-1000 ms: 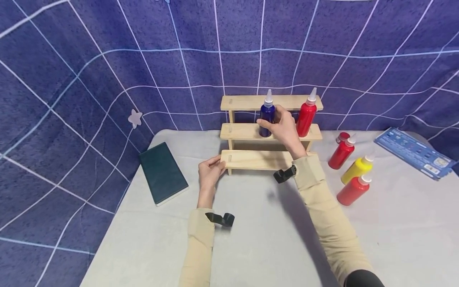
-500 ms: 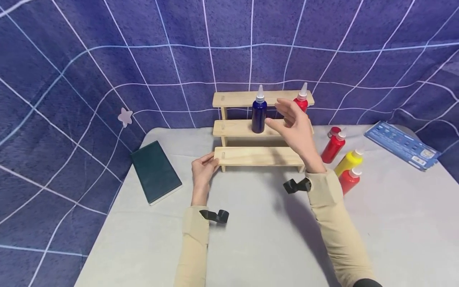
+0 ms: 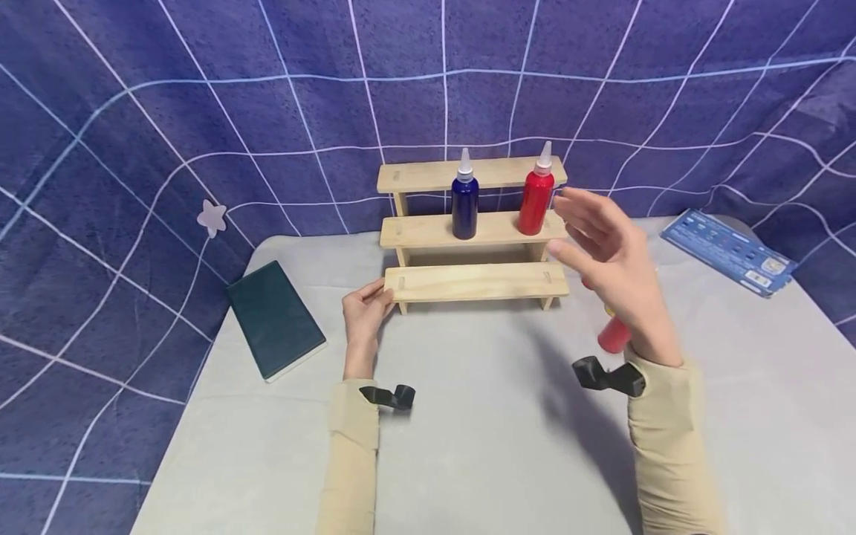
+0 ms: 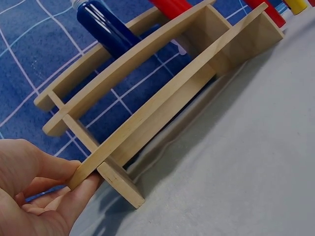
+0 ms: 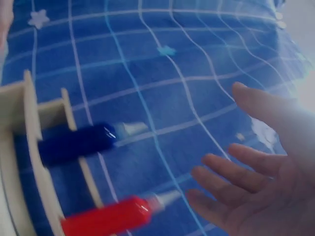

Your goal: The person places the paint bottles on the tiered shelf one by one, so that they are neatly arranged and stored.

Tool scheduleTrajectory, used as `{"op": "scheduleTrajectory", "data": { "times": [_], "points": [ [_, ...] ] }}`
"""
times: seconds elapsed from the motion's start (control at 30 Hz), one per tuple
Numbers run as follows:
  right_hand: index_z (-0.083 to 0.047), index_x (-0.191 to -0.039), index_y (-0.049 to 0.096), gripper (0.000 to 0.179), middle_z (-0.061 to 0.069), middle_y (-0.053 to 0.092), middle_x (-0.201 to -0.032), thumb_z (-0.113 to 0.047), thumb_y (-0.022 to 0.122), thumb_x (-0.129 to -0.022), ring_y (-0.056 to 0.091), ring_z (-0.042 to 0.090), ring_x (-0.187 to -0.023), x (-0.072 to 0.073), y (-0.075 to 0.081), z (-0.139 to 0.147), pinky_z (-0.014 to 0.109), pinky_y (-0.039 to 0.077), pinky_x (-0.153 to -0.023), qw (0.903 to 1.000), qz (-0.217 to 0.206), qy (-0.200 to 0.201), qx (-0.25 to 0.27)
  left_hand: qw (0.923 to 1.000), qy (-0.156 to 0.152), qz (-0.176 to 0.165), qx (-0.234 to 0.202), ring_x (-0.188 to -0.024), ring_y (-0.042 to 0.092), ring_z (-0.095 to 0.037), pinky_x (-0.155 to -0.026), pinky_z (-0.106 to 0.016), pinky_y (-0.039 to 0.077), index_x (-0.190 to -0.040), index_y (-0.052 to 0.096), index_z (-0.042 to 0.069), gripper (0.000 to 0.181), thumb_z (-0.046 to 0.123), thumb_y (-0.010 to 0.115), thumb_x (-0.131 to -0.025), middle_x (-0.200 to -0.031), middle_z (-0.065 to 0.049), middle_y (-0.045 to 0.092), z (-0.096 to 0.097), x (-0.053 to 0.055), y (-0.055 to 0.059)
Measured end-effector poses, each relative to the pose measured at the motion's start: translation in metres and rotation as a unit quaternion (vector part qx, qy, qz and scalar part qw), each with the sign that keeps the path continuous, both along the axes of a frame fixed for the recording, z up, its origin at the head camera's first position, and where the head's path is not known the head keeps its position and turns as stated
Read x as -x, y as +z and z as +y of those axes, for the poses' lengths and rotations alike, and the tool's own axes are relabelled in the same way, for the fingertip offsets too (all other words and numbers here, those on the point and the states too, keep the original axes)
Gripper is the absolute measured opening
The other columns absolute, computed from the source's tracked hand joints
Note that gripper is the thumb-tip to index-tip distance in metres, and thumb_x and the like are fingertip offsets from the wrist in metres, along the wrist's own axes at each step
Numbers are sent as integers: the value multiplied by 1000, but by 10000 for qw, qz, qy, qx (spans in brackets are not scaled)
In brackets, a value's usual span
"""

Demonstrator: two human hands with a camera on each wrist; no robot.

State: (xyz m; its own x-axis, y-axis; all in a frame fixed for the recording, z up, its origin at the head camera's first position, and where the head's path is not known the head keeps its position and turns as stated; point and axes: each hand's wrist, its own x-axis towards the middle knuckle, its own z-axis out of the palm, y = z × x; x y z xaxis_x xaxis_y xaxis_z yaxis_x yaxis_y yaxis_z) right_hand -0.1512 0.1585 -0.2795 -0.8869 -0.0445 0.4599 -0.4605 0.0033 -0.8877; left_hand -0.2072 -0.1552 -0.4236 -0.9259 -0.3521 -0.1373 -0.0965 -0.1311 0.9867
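Observation:
My left hand (image 3: 364, 316) pinches the left end of the lowest board of a three-step wooden rack (image 3: 476, 281), thumb on one face and fingers on the other, as the left wrist view shows. On the middle step stand a dark blue bottle (image 3: 464, 206) and, to its right, a red bottle (image 3: 536, 200), both upright with pointed clear nozzles. Right of the rack, my right hand (image 3: 618, 267) hangs in the air, its fingers spread apart from the thumb and nothing between them. It stands apart from the red bottle in the right wrist view.
A dark green book (image 3: 276, 319) lies left of the rack. Beneath my right hand, another red bottle (image 3: 614, 336) is partly hidden. A blue printed card (image 3: 729, 251) lies at the back right. Behind the rack hangs a blue grid-patterned cloth (image 3: 281, 111).
My right hand has let go of the blue bottle, leaving it on the middle step, and has moved right past the red bottle. My left hand keeps its hold on the rack. The head view has shifted.

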Motion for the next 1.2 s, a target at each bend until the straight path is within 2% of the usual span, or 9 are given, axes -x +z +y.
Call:
{"op": "scheduleTrajectory", "data": {
  "times": [0.13,0.33,0.47,0.57,0.67,0.8,0.9,1.03,1.2],
  "points": [
    [-4,-131,60,53,5,66,-123,9,72,-81,60,14,-118,-4,3,23,21,48,-103,9995,119,-201,209,9999,47,58,142,-99,69,-24,-80,-23,60,-121,63,-8,34,-7,64,-88,-113,-25,67,1,-1,0],
    [0,-128,60,51,9,67,-120,15,69,-80,62,17,-113,-3,-1,65,18,50,-98,9960,200,-516,698,9996,-64,-179,218,-109,64,-31,-83,-23,58,-126,61,-6,37,-5,63,-90,-121,-25,63,0,2,-2],
    [7,-129,58,52,11,68,-117,22,65,-79,63,18,-111,1,-13,96,18,54,-92,9940,221,-393,993,9994,-95,-219,263,-108,65,-28,-82,-20,58,-127,61,-5,37,-4,62,-90,-121,-25,63,-1,2,0],
    [10,-129,55,52,12,68,-118,25,61,-80,63,18,-113,6,-27,117,18,56,-88,9939,78,-183,1088,9994,-85,-222,270,-102,66,-23,-81,-19,58,-127,61,-4,37,-4,63,-90,-119,-24,64,0,2,1],
    [8,-131,55,52,11,68,-120,25,59,-82,63,17,-114,13,-44,136,18,56,-87,9932,-218,-22,1142,9994,-60,-229,264,-94,67,-16,-79,-18,59,-126,62,-4,37,-4,63,-89,-117,-24,65,1,1,1],
    [3,-133,56,53,4,68,-121,23,58,-84,63,12,-114,21,-66,153,15,54,-89,9931,-709,148,919,9995,-72,-206,236,-92,67,-15,-79,-19,59,-126,62,-4,37,-4,63,-89,-117,-24,65,2,1,0],
    [-1,-134,57,54,-1,69,-119,21,58,-85,63,8,-111,25,-79,162,12,52,-89,9929,-1009,249,579,9995,-118,-201,209,-99,67,-20,-81,-20,59,-127,61,-5,37,-4,63,-90,-119,-24,64,2,1,0],
    [-2,-134,57,55,-3,69,-117,21,59,-85,65,6,-107,29,-95,171,12,53,-89,9900,-1296,398,388,9995,-134,-172,214,-108,65,-27,-83,-22,58,-128,60,-5,37,-4,63,-90,-120,-24,64,2,1,0],
    [0,-136,53,52,-4,67,-118,15,62,-87,65,6,-103,33,-111,176,13,54,-86,9846,-1626,571,-308,9994,-110,-176,265,-108,65,-29,-83,-22,58,-127,61,-5,37,-3,63,-90,-120,-24,64,1,1,0]
  ]
}}
